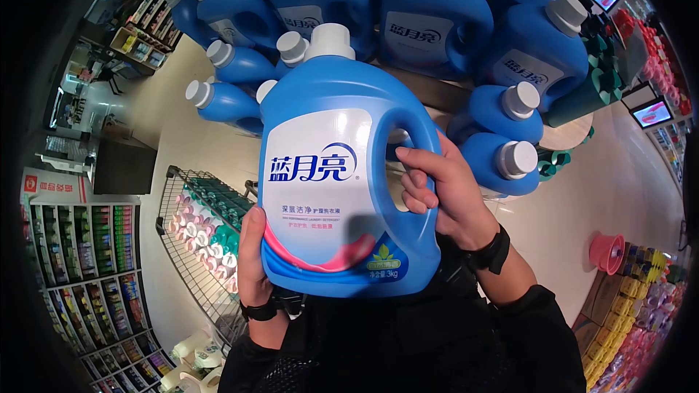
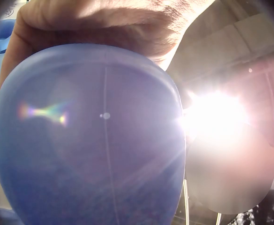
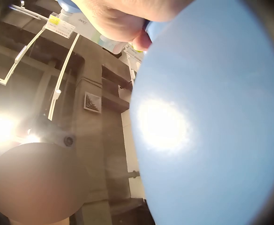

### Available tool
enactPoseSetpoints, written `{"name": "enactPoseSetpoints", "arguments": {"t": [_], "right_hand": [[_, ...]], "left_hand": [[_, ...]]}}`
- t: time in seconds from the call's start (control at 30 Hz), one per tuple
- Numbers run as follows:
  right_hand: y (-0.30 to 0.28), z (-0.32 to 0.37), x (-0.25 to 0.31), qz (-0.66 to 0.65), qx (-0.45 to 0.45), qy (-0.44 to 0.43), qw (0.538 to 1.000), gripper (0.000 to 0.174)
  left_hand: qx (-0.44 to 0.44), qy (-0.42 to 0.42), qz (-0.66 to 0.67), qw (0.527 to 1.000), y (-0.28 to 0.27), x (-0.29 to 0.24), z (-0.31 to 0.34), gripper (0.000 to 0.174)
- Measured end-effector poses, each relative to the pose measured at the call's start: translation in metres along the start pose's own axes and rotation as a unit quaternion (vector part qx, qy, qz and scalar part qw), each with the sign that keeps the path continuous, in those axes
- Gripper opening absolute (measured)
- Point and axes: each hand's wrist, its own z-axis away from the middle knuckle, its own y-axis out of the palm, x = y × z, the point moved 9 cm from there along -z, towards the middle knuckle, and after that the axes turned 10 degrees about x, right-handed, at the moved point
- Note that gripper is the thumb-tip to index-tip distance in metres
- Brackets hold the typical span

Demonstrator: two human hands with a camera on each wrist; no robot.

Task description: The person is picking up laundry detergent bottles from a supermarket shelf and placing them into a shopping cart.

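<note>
A large blue laundry detergent bottle (image 1: 320, 127) with a white cap is held upright before my chest, its white label facing up at me. My right hand (image 1: 455, 193) grips its handle, with the fingers coming through the handle's opening. At the lower left side my left hand (image 1: 253, 258) holds the bottle, and its other fingers are hidden behind it in the head view. The left wrist view shows that hand (image 2: 94, 21) wrapped along the bottle's rounded blue wall (image 2: 90, 140). In the right wrist view the blue wall (image 3: 216, 117) fills the right half.
More blue detergent bottles (image 1: 433, 7) crowd the display just ahead. A wire rack (image 1: 196, 271) with pink and green bottles stands at left, beyond it stocked shelves (image 1: 87, 276). At right are a pink basket (image 1: 606, 252), stacked yellow packs (image 1: 619, 313) and a small screen (image 1: 652, 113).
</note>
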Motion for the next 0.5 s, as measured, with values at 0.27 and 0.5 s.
{"name": "enactPoseSetpoints", "arguments": {"t": [0.27, 0.5], "right_hand": [[0.005, -0.006, -0.003, 0.011, -0.004, 0.013, 1.0, 0.039], [0.004, -0.008, -0.003, 0.004, -0.002, 0.01, 1.0, 0.039]], "left_hand": [[-0.051, 0.038, 0.004, 0.998, 0.0, -0.009, 0.008, 0.054], [-0.027, 0.027, 0.019, 0.999, -0.004, -0.003, 0.004, 0.055]]}}
